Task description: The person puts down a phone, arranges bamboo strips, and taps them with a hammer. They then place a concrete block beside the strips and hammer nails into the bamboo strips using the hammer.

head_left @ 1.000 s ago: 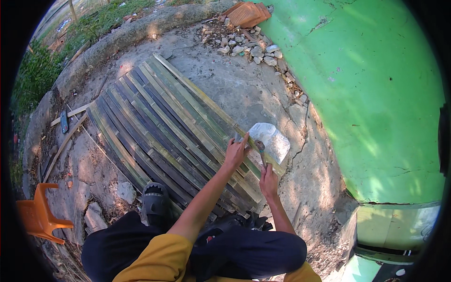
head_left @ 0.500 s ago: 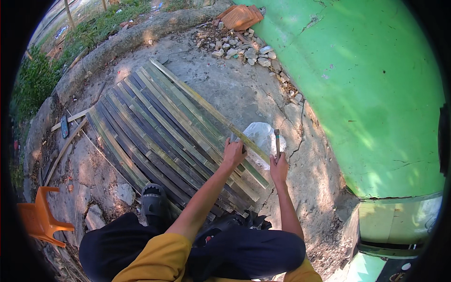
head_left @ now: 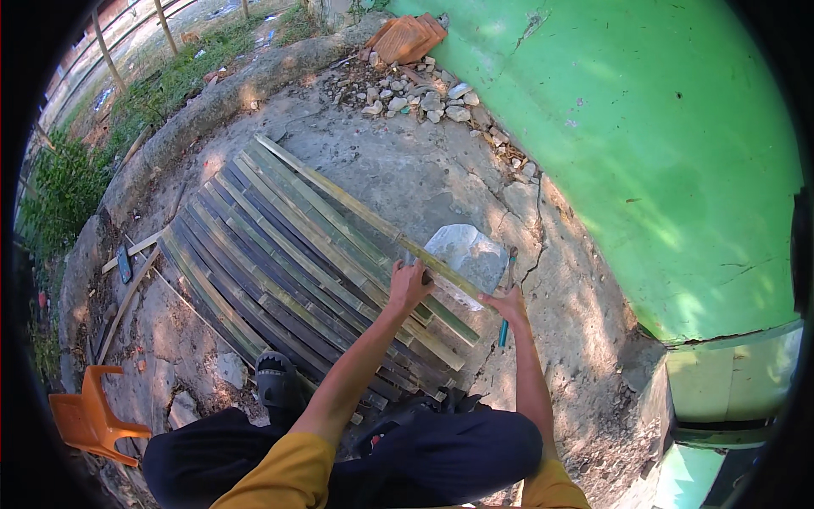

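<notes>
Bamboo strips (head_left: 280,254) lie side by side in a slatted panel on the ground before me. One yellow-green bamboo strip (head_left: 356,208) runs slantwise along the panel's far right side. My left hand (head_left: 409,286) is over the panel's right part, fingers curled close to that strip; something small and dark shows at the fingers, too hidden to name. At the strip's near right end, my right hand (head_left: 508,304) is closed around a hammer (head_left: 504,332) with a teal grip, its head pointing away from me. Beyond the strip lies a clear plastic bag (head_left: 468,248).
An orange plastic chair (head_left: 89,413) stands at the left. Near the panel's far left corner lie a phone-like blue object (head_left: 124,265) and loose wood strips. Rubble (head_left: 415,97) and orange tiles (head_left: 405,39) sit at the back, beside a green wall (head_left: 644,170).
My right hand has shifted its hold, so the hammer's teal grip shows below it, and the hand is closer to the strip's end. My left hand has moved slightly left. The view has shifted.
</notes>
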Tool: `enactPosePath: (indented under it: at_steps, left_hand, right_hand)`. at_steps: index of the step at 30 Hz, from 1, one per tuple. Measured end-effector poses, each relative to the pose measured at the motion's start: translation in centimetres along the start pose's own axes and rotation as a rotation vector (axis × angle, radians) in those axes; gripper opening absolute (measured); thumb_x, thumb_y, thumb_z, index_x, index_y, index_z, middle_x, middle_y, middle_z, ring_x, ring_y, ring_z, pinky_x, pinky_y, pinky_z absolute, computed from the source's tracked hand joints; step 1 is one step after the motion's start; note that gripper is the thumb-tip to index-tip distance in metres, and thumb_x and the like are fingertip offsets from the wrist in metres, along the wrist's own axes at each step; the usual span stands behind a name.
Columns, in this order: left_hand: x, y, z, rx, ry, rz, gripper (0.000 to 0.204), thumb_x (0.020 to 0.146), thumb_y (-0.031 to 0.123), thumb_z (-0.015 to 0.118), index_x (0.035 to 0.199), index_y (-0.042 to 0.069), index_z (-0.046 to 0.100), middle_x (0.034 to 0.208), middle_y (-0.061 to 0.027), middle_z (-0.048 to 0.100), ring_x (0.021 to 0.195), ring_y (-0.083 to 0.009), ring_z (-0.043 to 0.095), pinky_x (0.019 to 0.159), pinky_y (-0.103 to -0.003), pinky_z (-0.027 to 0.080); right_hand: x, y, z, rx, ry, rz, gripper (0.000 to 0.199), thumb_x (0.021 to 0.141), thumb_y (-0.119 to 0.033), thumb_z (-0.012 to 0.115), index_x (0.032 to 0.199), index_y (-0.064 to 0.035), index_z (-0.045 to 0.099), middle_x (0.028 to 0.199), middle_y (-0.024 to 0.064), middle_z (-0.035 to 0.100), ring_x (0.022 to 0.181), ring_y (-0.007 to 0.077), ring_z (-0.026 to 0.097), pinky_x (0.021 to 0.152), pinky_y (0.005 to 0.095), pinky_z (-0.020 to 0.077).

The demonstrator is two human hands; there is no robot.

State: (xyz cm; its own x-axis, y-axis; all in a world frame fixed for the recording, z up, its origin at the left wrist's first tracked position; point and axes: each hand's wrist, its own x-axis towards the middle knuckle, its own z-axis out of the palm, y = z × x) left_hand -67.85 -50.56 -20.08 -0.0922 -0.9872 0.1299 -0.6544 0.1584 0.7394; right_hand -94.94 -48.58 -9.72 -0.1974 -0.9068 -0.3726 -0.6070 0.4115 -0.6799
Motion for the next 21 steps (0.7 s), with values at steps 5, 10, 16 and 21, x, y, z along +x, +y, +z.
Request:
enactPosePath:
  at_steps: [5,10,16,21]
  left_hand:
    - [0.3,0.8,0.7,-0.042,0.033,0.009,0.039,0.071,0.027,0.08,0.096,0.005,0.062,0.076,-0.0141,0.07,0.08,-0.0353,0.069,0.104,-0.052,0.041]
    - [0.1,-0.1,-0.1,0.055,0.012,-0.013,0.037,0.072,0.026,0.079,0.096,0.005,0.06,0.076,-0.0152,0.07,0.08,-0.0361,0.069,0.104,-0.053,0.042]
    - [-0.2,-0.1,-0.3,0.001,-0.015,-0.036,0.039,0.073,0.026,0.079,0.099,0.004,0.06,0.077,-0.0155,0.07,0.081,-0.0364,0.069,0.105,-0.054,0.041]
    - [0.2,0.7,0.4,0.016,0.014,0.01,0.04,0.072,0.026,0.077,0.098,0.004,0.058,0.076,-0.0138,0.071,0.08,-0.0355,0.07,0.103,-0.051,0.041]
  right_hand:
    - [2.4,4.1,0.8,0.042,0.124,-0.125,0.095,0.065,-0.044,0.095,0.129,0.0094,0.048,0.124,0.0213,0.061,0.108,0.0272,0.062,0.091,0.0403,0.0511]
    - [4.8,4.3,0.8,0.15,0.063,0.202,0.079,0.069,-0.039,0.093,0.121,0.0085,0.058,0.105,0.0178,0.073,0.093,0.0252,0.071,0.087,0.0385,0.0548]
    - [6.3,4.6,1.9,-0.055,0.285,0.032,0.068,0.067,-0.031,0.095,0.109,0.0024,0.053,0.095,0.0128,0.074,0.082,0.0204,0.072,0.072,0.0346,0.0572]
    - [9.8,3.8,1.0,0.003,0.393,-0.047,0.071,0.06,-0.024,0.097,0.108,0.0033,0.052,0.1,0.0184,0.075,0.089,0.0264,0.075,0.08,0.0378,0.0591]
